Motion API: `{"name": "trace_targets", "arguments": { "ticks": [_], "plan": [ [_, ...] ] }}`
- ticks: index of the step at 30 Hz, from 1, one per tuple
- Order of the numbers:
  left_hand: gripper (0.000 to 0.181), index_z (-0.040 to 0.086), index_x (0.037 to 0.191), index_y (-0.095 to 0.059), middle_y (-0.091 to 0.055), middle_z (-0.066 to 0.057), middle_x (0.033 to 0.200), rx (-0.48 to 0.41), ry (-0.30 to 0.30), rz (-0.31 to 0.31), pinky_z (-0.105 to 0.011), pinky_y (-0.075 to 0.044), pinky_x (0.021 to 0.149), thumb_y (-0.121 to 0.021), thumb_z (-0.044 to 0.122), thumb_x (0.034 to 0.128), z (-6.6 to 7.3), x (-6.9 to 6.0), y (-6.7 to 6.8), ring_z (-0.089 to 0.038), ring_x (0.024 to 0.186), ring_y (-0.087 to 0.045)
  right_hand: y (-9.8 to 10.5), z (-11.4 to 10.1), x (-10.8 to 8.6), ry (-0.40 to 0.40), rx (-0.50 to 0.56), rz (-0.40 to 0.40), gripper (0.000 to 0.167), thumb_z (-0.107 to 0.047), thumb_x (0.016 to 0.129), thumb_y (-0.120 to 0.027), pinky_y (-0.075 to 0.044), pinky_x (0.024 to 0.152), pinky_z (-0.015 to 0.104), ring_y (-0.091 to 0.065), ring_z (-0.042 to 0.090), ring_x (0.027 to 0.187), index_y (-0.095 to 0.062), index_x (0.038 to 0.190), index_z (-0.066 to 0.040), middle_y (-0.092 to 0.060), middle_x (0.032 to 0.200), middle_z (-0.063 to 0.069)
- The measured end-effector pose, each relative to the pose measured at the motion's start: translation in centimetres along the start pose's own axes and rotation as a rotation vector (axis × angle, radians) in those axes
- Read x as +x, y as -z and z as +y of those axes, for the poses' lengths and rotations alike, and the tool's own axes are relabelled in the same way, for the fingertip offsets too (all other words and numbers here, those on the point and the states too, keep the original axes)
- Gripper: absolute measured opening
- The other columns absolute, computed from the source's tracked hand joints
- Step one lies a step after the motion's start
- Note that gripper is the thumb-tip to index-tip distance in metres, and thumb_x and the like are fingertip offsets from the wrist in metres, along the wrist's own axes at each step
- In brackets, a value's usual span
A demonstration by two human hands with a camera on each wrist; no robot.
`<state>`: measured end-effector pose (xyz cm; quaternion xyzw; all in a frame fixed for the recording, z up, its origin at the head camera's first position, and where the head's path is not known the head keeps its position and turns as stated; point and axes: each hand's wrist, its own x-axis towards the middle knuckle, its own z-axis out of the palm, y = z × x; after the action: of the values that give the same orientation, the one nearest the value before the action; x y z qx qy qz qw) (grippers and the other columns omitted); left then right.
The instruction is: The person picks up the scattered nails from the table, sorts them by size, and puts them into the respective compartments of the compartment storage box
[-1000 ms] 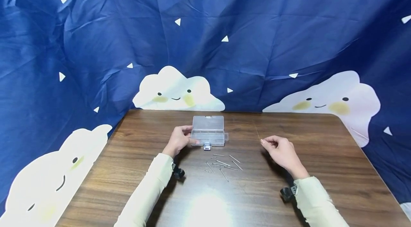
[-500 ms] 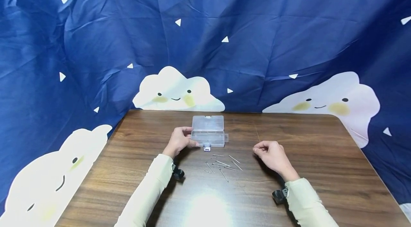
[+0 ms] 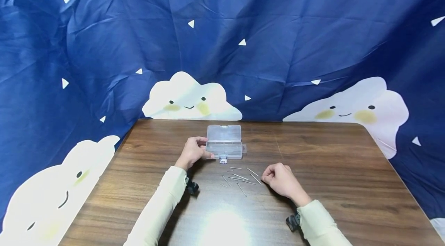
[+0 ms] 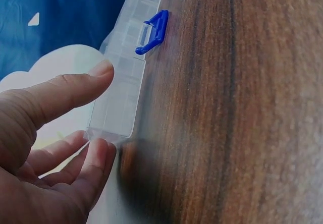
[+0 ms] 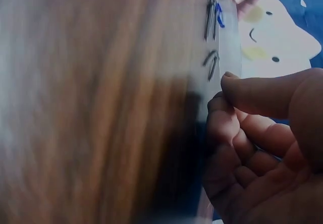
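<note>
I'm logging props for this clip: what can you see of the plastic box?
The plastic box is clear, rectangular and divided inside, with a blue latch at its front and a tab at its right end. It sits open on the table beyond the nails, lid tipped back. The left hand holds its left end.

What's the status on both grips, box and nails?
Left grip holds clear box, lid open; right grip beside nails, nothing visibly held. Nails loose on table. Nothing apparent in the way.
</note>
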<state>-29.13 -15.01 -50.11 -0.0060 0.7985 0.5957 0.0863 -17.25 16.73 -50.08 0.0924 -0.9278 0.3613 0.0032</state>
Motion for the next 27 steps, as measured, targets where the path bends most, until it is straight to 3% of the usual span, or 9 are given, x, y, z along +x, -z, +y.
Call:
{"name": "trace_targets", "arguments": {
  "ticks": [8,14,21,27],
  "plan": [
    [0.075,-0.009,0.124,-0.061,-0.068,-0.021,0.105,-0.015,0.000,-0.011,-0.030,-0.057,0.073,-0.087,-0.021,0.0547,0.0,-0.2,0.1,-0.027,0.091,-0.067,-1.3,-0.9,-0.1,0.029,-0.075,0.002,0.022,-0.008,0.079,-0.077,-0.048,0.064,0.033,-0.053,0.006,0.060,-0.066,0.065,-0.022,-0.055,0.058,-0.015],
    [0.077,-0.008,0.125,-0.059,-0.064,-0.022,0.114,0.007,-0.041,-0.020,-0.030,-0.056,0.076,-0.088,-0.019,0.0555,0.0,-0.2,0.1,-0.031,0.095,-0.064,-1.6,-1.6,-0.1,0.021,-0.172,0.002,0.027,-0.003,0.077,-0.067,-0.048,0.060,0.036,-0.051,0.012,0.060,-0.057,0.059,-0.021,-0.050,0.057,-0.011],
    [0.074,-0.007,0.124,-0.061,-0.065,-0.022,0.111,0.002,-0.032,-0.027,-0.031,-0.057,0.075,-0.088,-0.019,0.0557,-0.1,-0.1,0.3,-0.029,0.094,-0.066,-1.9,-2.2,-0.4,0.102,-0.263,-0.045,0.024,-0.001,0.086,-0.060,-0.052,0.063,0.045,-0.060,0.023,0.065,-0.055,0.066,-0.014,-0.053,0.067,0.000],
    [0.073,-0.006,0.122,-0.062,-0.067,-0.021,0.107,0.015,-0.018,-0.029,-0.031,-0.057,0.074,-0.089,-0.018,0.0556,0.0,-0.1,0.3,-0.027,0.091,-0.066,-1.5,-2.2,-0.6,0.146,-0.226,-0.064,0.023,0.001,0.089,-0.059,-0.052,0.067,0.043,-0.059,0.022,0.070,-0.056,0.070,-0.013,-0.050,0.070,-0.002]
  ]
}}
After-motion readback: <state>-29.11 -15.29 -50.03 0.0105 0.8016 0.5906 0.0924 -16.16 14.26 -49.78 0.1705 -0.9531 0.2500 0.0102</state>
